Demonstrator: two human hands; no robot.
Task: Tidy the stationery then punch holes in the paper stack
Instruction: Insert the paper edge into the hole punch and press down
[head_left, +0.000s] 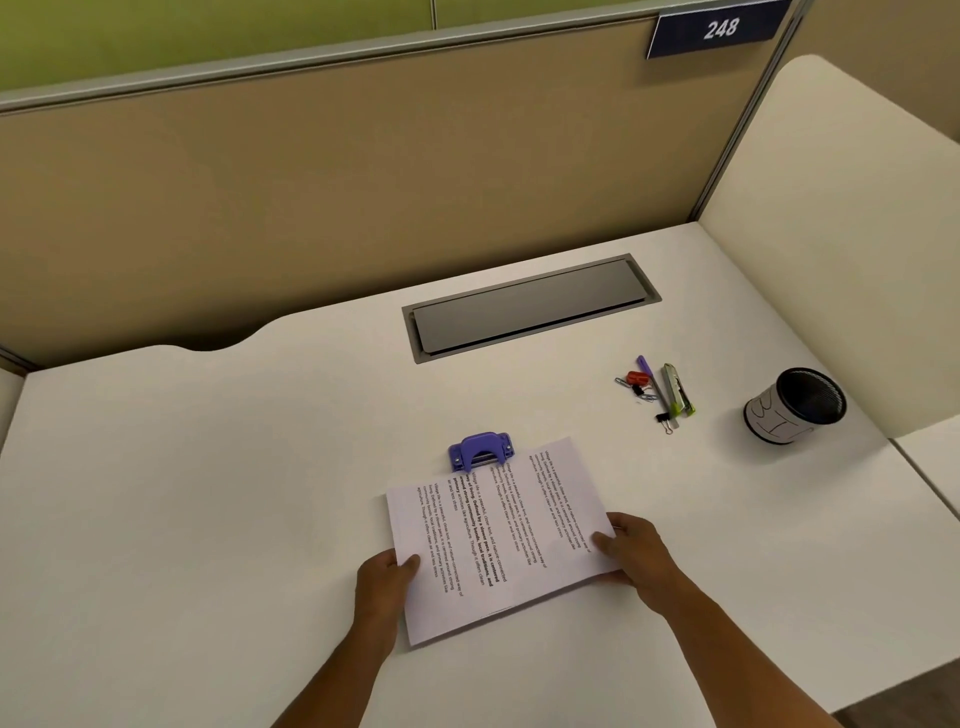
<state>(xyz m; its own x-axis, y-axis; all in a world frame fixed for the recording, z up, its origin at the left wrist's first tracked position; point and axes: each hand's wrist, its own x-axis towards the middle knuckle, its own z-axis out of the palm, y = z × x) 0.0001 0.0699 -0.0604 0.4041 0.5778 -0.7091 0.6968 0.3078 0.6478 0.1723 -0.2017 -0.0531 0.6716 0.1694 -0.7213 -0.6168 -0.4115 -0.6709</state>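
Head view: both hands — left hand (385, 582), right hand (635, 552) — pinch the paper stack (493, 535) at its near corners, its far edge at the purple hole punch (480, 451). Pens and clips (655, 391) lie loose left of the pen cup (795, 405) at far right — tidying looks undone, punching not yet done.

Worktop (218, 493): white and matte, filling the lower frame; its far edge curves into a notch at the left.
Cable hatch (530, 306): grey metal flap, shut, recessed in the worktop right of centre.
Back partition (337, 192): tan fabric panel with a grey top rail, spanning the upper frame.
Wall (208, 36): yellow-green, above the partition at upper left.
Number plate (719, 28): dark blue, reads 248, upper right.
Side divider (841, 234): cream panel with a rounded corner, right edge.
Light: soft, even, with faint shadows.
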